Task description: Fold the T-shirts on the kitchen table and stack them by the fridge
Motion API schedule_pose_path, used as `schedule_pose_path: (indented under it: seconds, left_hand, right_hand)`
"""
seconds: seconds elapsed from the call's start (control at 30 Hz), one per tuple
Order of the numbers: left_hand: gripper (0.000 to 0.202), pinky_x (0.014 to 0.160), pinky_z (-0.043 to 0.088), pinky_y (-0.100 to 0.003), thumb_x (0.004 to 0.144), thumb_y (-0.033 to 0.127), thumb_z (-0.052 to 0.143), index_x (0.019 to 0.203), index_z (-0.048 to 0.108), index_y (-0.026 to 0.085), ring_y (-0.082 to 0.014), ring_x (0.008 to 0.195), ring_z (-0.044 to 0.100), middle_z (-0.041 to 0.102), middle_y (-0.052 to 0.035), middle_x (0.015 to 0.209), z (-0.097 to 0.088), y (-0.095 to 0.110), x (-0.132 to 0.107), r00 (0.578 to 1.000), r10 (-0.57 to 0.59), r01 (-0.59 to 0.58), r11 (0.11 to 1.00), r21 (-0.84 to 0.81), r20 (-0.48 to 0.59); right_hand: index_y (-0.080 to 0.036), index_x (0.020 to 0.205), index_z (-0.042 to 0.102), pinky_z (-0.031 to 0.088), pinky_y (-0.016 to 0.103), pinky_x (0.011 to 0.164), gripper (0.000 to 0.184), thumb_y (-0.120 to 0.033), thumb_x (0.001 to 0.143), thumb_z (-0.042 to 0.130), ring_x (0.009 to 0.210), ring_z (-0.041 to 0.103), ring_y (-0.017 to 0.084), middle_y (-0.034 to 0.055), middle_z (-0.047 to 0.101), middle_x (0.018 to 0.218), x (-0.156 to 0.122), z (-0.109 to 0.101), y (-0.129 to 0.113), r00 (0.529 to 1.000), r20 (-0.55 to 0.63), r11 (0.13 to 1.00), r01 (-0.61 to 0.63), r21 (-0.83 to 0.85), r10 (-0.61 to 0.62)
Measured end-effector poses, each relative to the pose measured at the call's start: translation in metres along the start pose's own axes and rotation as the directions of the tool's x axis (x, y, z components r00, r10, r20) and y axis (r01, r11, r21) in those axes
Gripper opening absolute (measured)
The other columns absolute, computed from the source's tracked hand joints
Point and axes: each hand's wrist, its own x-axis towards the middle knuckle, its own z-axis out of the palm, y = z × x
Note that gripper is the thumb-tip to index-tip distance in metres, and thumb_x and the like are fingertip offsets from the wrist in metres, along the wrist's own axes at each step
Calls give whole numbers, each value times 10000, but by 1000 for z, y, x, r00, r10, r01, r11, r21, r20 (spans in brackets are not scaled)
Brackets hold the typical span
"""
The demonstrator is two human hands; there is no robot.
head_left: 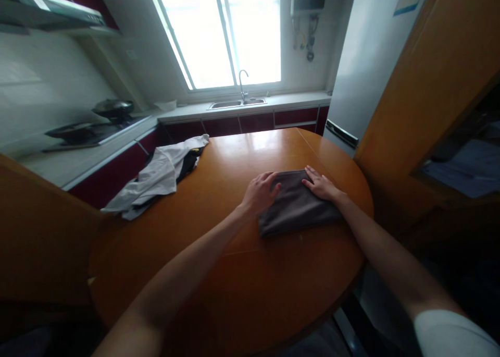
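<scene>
The folded dark grey cloth (297, 208) is lying flat on the round wooden table (234, 279), right of centre and toward the far side. The left hand (261, 193) is resting palm down on the cloth's far left corner, fingers extended and close together, gripping nothing; part of the palm is sitting on bare wood. The right hand (322, 186) is lying flat on the far right corner in the same manner, open and not pinching. Judging by its limp outline and soft layered edges, the cloth is reading as light, pliable and not fragile. It is probably sliding readily on the polished top, so the near corners or the folded side edges are offering the surest hold. The cloth's right edge is sitting near the table rim, with the refrigerator (363, 75) standing just beyond. A loose heap of white and black garments (160, 177) is draping over the far left rim, well apart from the cloth. Bare tabletop is lying open on the near side and between heap and cloth, giving room to move there.
</scene>
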Motion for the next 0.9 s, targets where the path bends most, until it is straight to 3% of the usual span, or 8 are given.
schedule_pose_path:
  seconds: [0.13, 0.3, 0.43, 0.53, 0.63, 0.77, 0.83, 0.9]
  left_hand:
    - [637, 1225, 127, -586, 960, 615, 467, 1511, 449, 297, -346, 1530, 173, 319, -72, 1631, 40, -7, -5, 982, -39, 14, 991, 136, 183]
    - [663, 1229, 145, -557, 995, 647, 328, 1539, 404, 275, -310, 1537, 169, 288, -87, 1643, 43, -34, 1, 986, -117, 106, 990, 95, 119]
    - [651, 1197, 178, -615, 1009, 620, 315, 1544, 390, 257, -329, 1531, 186, 279, -114, 1642, 34, -50, 12, 948, -212, 200, 977, 76, 238]
    - [640, 1213, 165, -587, 1023, 567, 332, 1543, 392, 198, -322, 1537, 165, 259, -134, 1646, 27, -38, 11, 978, -169, 159, 983, 93, 120]
    - [606, 1237, 152, -526, 1028, 520, 368, 1551, 380, 216, -287, 1540, 164, 266, -96, 1649, 24, -9, -1, 999, -5, 1, 997, 80, 47]
    - [602, 1228, 144, -577, 995, 591, 417, 1541, 393, 338, -316, 1541, 147, 272, -32, 1651, 32, 21, -23, 962, 149, -154, 988, 3, 227]
    - [605, 1217, 154, -607, 988, 612, 414, 1530, 413, 342, -333, 1537, 155, 275, -35, 1649, 34, 25, -28, 942, 152, -150, 988, -31, 299]
    - [611, 1221, 170, -588, 1001, 604, 390, 1537, 406, 312, -316, 1538, 163, 274, -48, 1649, 31, 25, -28, 947, 146, -133, 989, -65, 287]
  right_hand:
    - [-227, 1615, 192, 209, 578, 1214, 701, -561, 1008, 301, 1528, 208, 286, 86, 125, 1682, 1, 1, 1, 1000, 2, 1000, 5, -21, -5]
    - [-258, 1614, 196, 195, 573, 1221, 697, -575, 1004, 312, 1529, 206, 282, 65, 122, 1685, 1, 0, 2, 1000, 6, 1000, 4, -3, -4]
    - [-252, 1615, 198, 191, 573, 1223, 699, -569, 1003, 315, 1532, 196, 286, 61, 118, 1685, 1, 0, 2, 1000, 8, 1000, 1, -5, -1]
    - [-220, 1616, 192, 191, 577, 1222, 714, -566, 1003, 312, 1531, 200, 287, 77, 118, 1683, 1, 0, 2, 1000, 5, 1000, -1, -5, 1]
    - [-230, 1616, 193, 192, 580, 1221, 713, -572, 1002, 314, 1531, 197, 288, 75, 123, 1683, 1, 0, 2, 1000, 3, 1000, 1, 1, -1]
    - [-240, 1615, 194, 184, 582, 1221, 699, -559, 1006, 318, 1533, 190, 284, 72, 118, 1684, 0, -1, 1, 1000, -3, 1000, -2, 1, 2]
    - [-238, 1614, 201, 186, 580, 1221, 695, -554, 1007, 320, 1532, 194, 283, 75, 119, 1684, -1, -1, 0, 1000, -8, 1000, 0, 3, 0]
    - [-241, 1614, 202, 185, 577, 1222, 694, -554, 1006, 325, 1534, 191, 280, 72, 118, 1684, -1, -1, 0, 1000, -4, 1000, 3, 8, -3]
